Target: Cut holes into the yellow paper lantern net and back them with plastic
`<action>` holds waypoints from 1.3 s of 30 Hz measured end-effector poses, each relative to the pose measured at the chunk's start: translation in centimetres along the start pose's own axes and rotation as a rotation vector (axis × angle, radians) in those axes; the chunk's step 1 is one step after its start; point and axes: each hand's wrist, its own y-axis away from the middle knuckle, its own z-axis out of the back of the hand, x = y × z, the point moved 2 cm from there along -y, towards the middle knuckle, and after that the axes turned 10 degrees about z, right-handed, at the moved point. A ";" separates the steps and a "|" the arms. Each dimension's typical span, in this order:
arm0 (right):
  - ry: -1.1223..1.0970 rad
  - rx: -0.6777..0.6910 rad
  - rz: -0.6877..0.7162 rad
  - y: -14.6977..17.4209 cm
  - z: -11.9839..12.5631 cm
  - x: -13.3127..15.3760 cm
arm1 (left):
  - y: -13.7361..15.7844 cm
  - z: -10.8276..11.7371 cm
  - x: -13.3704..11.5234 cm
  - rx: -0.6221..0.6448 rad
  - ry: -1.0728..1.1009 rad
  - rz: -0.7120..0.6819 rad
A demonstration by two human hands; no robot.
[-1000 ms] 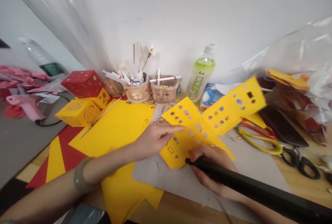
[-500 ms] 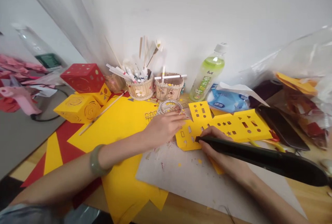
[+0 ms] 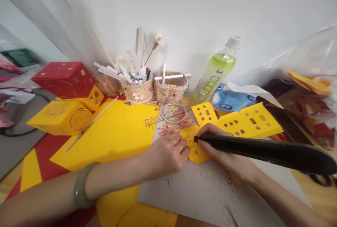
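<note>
My left hand (image 3: 170,151), with a green bangle (image 3: 81,188) on its wrist, rests with fingertips on the left edge of a yellow card (image 3: 201,157). Its fingers are slightly bent and hold nothing between them. In my right hand (image 3: 223,146) thumb and fingers are closed around the tip end of a long black tool (image 3: 263,151), which stretches toward the right edge; its working point cannot be made out. The card has cut-out stars, circles, triangles and rectangles, some outlined. It lies on a grey board (image 3: 184,192) with small scraps.
Behind my hands lie a clear stencil ruler (image 3: 152,120) and a ring (image 3: 163,113). Farther back stand two wooden baskets (image 3: 138,95), a green drink bottle (image 3: 216,72) and a wipes pack (image 3: 231,100). On the left are a red box (image 3: 63,79) and a yellow box (image 3: 60,116).
My left hand has come down and nearer, from above the card onto its left edge. The card is turned slightly. The right hand keeps its grip on the black tool; the view has shifted.
</note>
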 end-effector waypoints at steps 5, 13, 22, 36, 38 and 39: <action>0.051 -0.052 -0.044 -0.3 -0.8 -0.8 | 0.0 0.0 -0.4 -0.069 0.025 0.002; 0.142 -0.054 -0.094 0.2 -1.4 -0.9 | -0.2 0.7 -0.4 0.017 0.023 -0.010; 0.186 -0.020 -0.092 0.5 -1.6 -1.5 | -0.3 0.8 -0.6 0.023 0.035 0.005; 0.249 0.001 0.153 0.2 -1.9 -1.2 | -0.3 0.8 -0.5 0.035 0.038 -0.008; 0.242 -0.005 0.185 0.2 -1.9 -1.2 | -0.3 0.8 -0.5 0.045 0.031 -0.014; 0.236 -0.010 0.197 0.2 -1.8 -1.1 | -0.3 0.8 -0.5 0.050 0.028 -0.015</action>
